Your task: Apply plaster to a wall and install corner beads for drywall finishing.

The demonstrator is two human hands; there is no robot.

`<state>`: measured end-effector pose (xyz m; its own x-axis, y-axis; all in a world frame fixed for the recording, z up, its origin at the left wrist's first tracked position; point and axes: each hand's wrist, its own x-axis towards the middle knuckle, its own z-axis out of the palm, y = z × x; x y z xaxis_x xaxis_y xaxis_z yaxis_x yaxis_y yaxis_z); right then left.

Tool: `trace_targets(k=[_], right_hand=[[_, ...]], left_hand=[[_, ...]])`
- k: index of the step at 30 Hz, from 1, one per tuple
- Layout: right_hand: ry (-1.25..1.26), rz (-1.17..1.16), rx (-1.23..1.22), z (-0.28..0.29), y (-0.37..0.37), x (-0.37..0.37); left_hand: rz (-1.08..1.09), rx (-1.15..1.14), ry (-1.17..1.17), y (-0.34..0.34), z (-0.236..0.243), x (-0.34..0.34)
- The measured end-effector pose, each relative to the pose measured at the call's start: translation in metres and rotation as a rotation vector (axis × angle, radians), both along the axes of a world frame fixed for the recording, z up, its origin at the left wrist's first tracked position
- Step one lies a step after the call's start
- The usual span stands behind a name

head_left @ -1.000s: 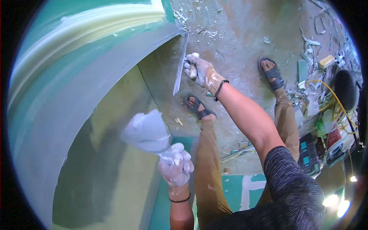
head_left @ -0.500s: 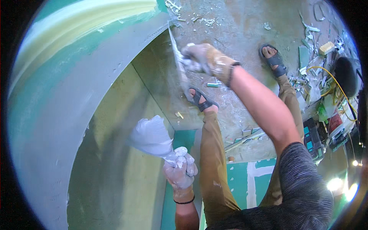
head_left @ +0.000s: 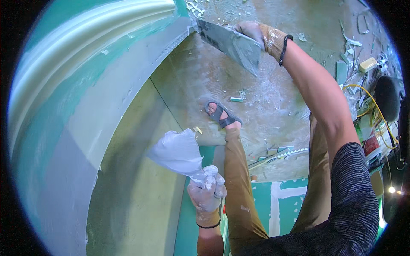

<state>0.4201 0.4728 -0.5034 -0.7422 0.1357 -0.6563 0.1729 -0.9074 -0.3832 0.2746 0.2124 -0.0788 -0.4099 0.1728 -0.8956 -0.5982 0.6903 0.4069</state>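
My gloved left hand point(head_left: 206, 192) is closed around the handle of a putty knife point(head_left: 177, 154), its blade heaped with smooth white filler. Filler also coats the fingers of that glove. Farther up, my gloved right hand point(head_left: 252, 33) grips a wide taping knife point(head_left: 230, 46); its grey blade is smeared with filler. One end of that blade meets the far end of a curved wall edge point(head_left: 171, 46). Wet-looking grey filler point(head_left: 64, 183) covers the band along the edge, beside green board point(head_left: 64, 102). The right fingers are partly hidden behind the blade.
A white ribbed cornice moulding point(head_left: 98, 27) curves along the upper left. My sandalled foot point(head_left: 222, 113) stands on a dusty floor point(head_left: 273, 64) strewn with scraps. Offcuts, a yellow cable point(head_left: 378, 102) and a dark rounded object point(head_left: 388, 98) lie at right.
My right hand has moved up and right, and the taping knife has swung from near upright to a slanting position at the edge's far end. The left hand and loaded putty knife have shifted slightly.
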Motion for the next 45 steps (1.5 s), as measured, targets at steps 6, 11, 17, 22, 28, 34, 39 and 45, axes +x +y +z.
trace_targets(k=[6, 11, 17, 22, 28, 34, 39, 45], right_hand=[[0.036, 0.133, 0.227, -0.100, 0.026, 0.018], [-0.264, 0.358, 0.610, 0.040, 0.055, -0.041], [0.140, 0.841, 0.775, -0.014, 0.101, -0.047], [0.124, 0.449, 0.509, 0.017, 0.081, -0.065], [-0.028, 0.255, 0.145, 0.120, 0.082, -0.053], [-0.140, 0.213, 0.132, 0.135, 0.074, -0.052], [0.017, 0.241, 0.144, 0.153, 0.066, -0.058], [-0.027, 0.149, 0.100, 0.203, 0.058, -0.057]], left_hand=[[0.052, 0.052, -0.052, 0.002, -0.014, 0.016], [0.081, 0.021, -0.042, -0.007, 0.001, 0.004], [0.109, 0.104, -0.113, -0.001, -0.003, 0.014], [0.099, 0.071, -0.117, 0.005, 0.004, 0.013], [0.099, 0.064, -0.125, 0.014, 0.016, 0.017], [0.030, 0.046, -0.113, 0.019, 0.028, 0.011], [0.023, 0.057, -0.141, 0.013, 0.039, -0.004], [0.004, 0.041, -0.127, 0.008, 0.070, -0.002]])
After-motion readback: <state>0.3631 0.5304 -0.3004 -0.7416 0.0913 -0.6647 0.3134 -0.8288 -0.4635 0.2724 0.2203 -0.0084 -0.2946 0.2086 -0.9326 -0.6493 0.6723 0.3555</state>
